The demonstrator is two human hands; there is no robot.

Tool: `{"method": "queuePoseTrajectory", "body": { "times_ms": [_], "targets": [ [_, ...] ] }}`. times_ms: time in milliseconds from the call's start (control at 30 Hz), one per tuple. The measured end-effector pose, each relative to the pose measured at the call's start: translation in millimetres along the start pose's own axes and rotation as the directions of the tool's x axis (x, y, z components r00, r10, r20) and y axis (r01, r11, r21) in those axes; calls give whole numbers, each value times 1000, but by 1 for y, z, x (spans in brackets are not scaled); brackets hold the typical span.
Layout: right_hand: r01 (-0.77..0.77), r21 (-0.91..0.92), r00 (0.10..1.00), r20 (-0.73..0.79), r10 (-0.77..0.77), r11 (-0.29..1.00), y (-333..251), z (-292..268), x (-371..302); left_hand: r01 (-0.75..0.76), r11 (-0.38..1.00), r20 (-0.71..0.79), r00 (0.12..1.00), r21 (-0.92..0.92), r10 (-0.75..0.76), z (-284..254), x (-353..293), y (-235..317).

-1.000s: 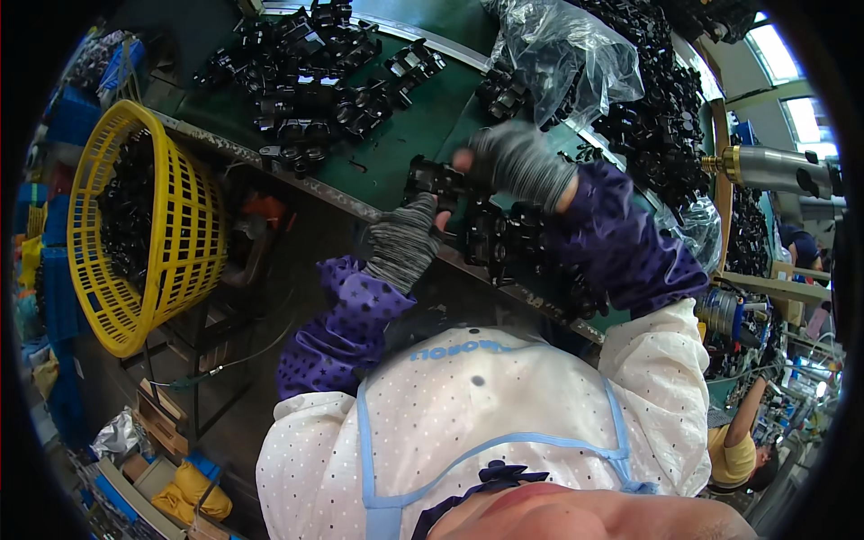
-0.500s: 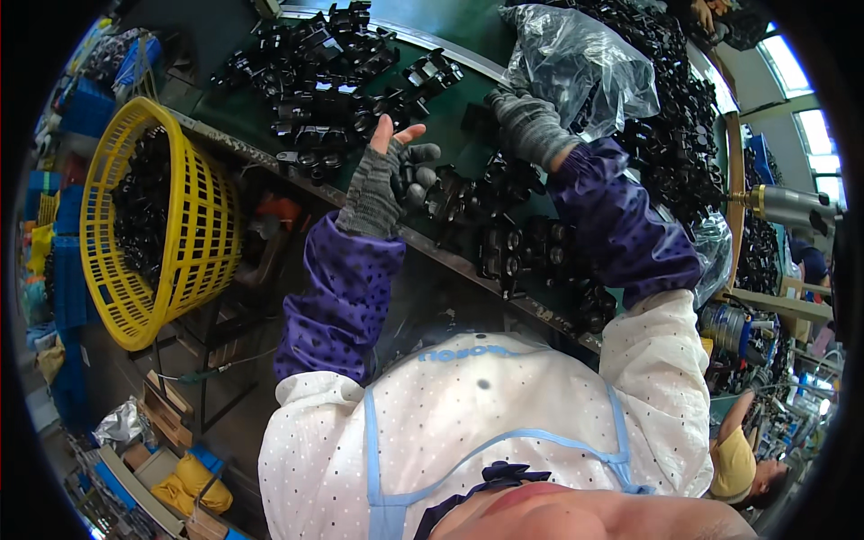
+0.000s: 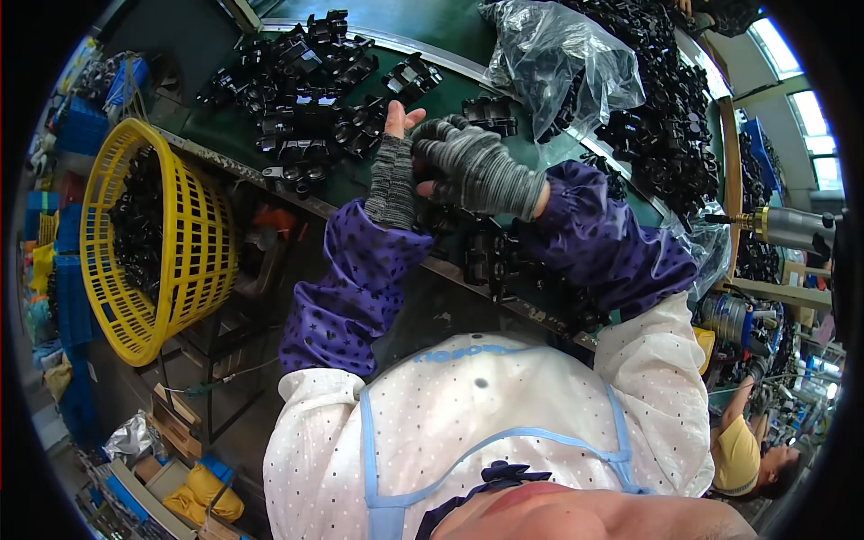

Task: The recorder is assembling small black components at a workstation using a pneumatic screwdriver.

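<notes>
My two hands, in grey knit gloves, meet above the near side of the green table (image 3: 355, 193). My left hand (image 3: 392, 175) is upright, with bare thumb and finger tips showing at its top. Its other fingers lie behind my right hand (image 3: 481, 171), which reaches across palm down with its fingers bent toward the left palm. Both hands look closed around something small or dark between them, which I cannot make out. Around them lie shiny black clip-like parts: a loose one (image 3: 412, 77) beyond, another (image 3: 490, 114) past my right knuckles, and several (image 3: 486, 256) below my wrists.
A heap of black parts (image 3: 301, 90) lies at far left. A larger pile (image 3: 666, 135) and a clear plastic bag (image 3: 576, 67) are at right. The yellow basket (image 3: 202, 261) holds black parts. At the right edge is a metal tool (image 3: 783, 225); a person in yellow (image 3: 738, 454) sits beyond.
My right hand has moved left, away from the plastic bag, to meet my left hand. The left hand has shifted slightly right, and its curled fingers are now covered.
</notes>
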State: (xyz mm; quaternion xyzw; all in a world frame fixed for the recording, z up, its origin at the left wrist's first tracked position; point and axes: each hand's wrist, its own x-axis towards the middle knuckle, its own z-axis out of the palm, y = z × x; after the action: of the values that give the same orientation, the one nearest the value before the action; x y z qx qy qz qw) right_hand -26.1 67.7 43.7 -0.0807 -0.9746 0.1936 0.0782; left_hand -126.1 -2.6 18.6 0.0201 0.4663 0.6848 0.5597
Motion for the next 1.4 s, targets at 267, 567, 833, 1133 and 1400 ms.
{"method": "queuePoseTrajectory", "body": {
  "times_ms": [267, 567, 833, 1133, 1400],
  "targets": [
    [32, 342, 942, -324, 85, 939, 23, -5, -2, 80, 933, 160, 987, -352, -24, 2, 8, -6],
    [-130, 143, 990, -31, 136, 981, 38, -34, -45, -356, 449, 205, 914, 819, 350, -82, -30, 8],
    [162, 34, 987, 2, -163, 986, 17, -17, -33, -406, -173, 431, 723, 897, 539, -112, -62, -72],
    [247, -73, 958, -130, -254, 966, -32, 4, -46, -359, 683, 214, 933, 637, 290, -77, -80, -32],
    [479, -272, 854, -77, -515, 835, -33, -14, -65, -391, 605, 555, 825, 694, -105, -50, -63, -14]
  ]
}}
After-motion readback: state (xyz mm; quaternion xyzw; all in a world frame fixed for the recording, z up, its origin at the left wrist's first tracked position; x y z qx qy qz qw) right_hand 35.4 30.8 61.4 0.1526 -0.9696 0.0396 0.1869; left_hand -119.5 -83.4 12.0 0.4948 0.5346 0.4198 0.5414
